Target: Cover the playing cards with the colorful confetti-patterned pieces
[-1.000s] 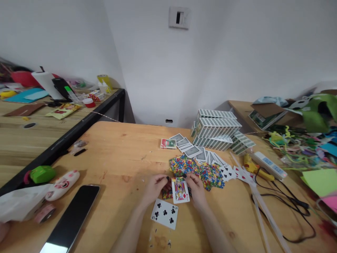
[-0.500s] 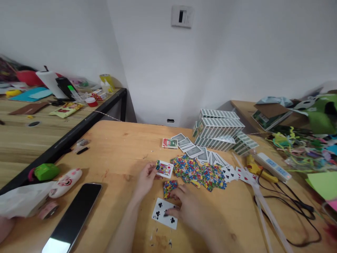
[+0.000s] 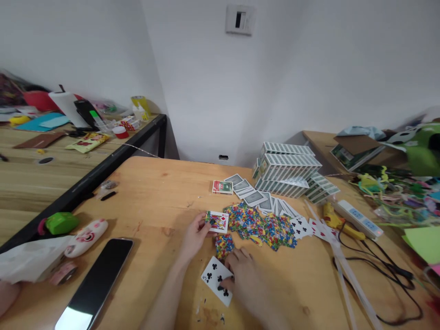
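My left hand (image 3: pixel 196 231) pinches a face card (image 3: pixel 220 221) with a red diamond in its corner, face up and close to the fanned cards. In my right hand (image 3: pixel 242 272) is a five of clubs (image 3: pixel 213 276), tilted, its thumb over the face and the other fingers curled at the far edge. Just beyond it lies a small pile of cards with multicoloured brick-pattern faces or backs (image 3: pixel 223 244). A wide spread of the same patterned cards (image 3: pixel 250 222) lies to the right, ending in a clubs card (image 3: pixel 301 227) and a hearts card (image 3: pixel 319 229).
Grey-backed cards (image 3: pixel 254 197) and a card box (image 3: pixel 222 186) lie behind, before stacked striped boxes (image 3: pixel 288 166). A phone (image 3: pixel 98 279) lies left. On the right are a yellow glue gun (image 3: pixel 340 223), its cable, a power strip (image 3: pixel 358 217) and clear strips (image 3: pixel 350 279).
The five of clubs has turned clockwise and tilted under my right hand, which has shifted slightly toward me. My left hand still holds the face card.
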Available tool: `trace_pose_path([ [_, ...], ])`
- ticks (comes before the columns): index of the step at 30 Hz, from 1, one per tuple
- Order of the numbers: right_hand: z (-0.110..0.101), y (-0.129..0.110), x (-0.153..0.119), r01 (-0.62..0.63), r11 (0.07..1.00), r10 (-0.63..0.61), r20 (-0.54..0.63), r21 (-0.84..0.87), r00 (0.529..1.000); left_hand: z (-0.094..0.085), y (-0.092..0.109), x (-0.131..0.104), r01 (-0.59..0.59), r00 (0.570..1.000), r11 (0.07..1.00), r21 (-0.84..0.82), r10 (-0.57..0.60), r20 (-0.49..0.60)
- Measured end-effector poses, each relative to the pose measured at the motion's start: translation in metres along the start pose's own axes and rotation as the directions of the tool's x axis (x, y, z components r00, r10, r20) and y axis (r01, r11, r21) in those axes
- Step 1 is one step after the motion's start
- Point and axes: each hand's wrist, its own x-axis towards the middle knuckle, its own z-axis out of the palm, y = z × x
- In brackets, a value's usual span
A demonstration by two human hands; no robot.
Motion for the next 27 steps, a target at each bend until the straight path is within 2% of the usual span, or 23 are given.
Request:
trace_pose_path([
  [3, -0.003, 0.009, 0.002, 0.047, 0.967, -0.054, 0.022, 0.251, 0.998, -0.001, -0.004, 0.002, -0.019, 1.0, 1.0, -0.016, 0.019, 0.019],
  [5, -0.003, 0.014, 0.005, 0.022, 0.893, -0.042, 0.034, 0.449, 0.999, -0.002, -0.006, 0.003, -0.023, 1.0, 0.999, -0.027, 0.023, 0.002],
  [9, 0.004, 0.021, 0.011, 0.04, 0.732, 0.106, -0.172, 0.68, 0.979, 0.002, -0.009, 0.002, -0.067, 0.995, 0.996, 0.061, 0.071, -0.076],
  [11, 0.007, 0.025, 0.014, 0.057, 0.684, 0.186, -0.249, 0.727, 0.95, 0.008, -0.009, -0.001, -0.051, 0.996, 0.996, 0.07, 0.056, -0.076],
  [12, 0.009, 0.027, 0.016, 0.055, 0.668, 0.221, -0.269, 0.742, 0.937, 0.012, -0.009, -0.003, 0.0, 0.999, 1.0, 0.022, 0.001, -0.044],
  [14, 0.011, 0.031, 0.019, 0.04, 0.648, 0.284, -0.29, 0.76, 0.914, 0.02, -0.01, -0.007, 0.088, 0.996, 0.995, -0.049, -0.087, 0.025],
  [16, 0.011, 0.035, 0.021, 0.024, 0.644, 0.321, -0.298, 0.765, 0.899, 0.026, -0.011, -0.011, 0.107, 0.993, 0.992, -0.064, -0.104, 0.057],
  [21, 0.012, 0.038, 0.024, 0.011, 0.653, 0.322, -0.29, 0.757, 0.901, 0.03, -0.02, -0.012, 0.078, 0.993, 0.997, 0.007, -0.079, 0.09],
  [25, 0.015, 0.037, 0.024, -0.003, 0.622, 0.336, -0.264, 0.783, 0.904, 0.03, -0.023, -0.012, -0.004, 0.996, 0.992, 0.123, -0.007, 0.086],
  [27, 0.016, 0.037, 0.024, -0.002, 0.611, 0.342, -0.262, 0.792, 0.902, 0.031, -0.021, -0.013, -0.007, 0.995, 0.989, 0.146, -0.008, 0.1],
])
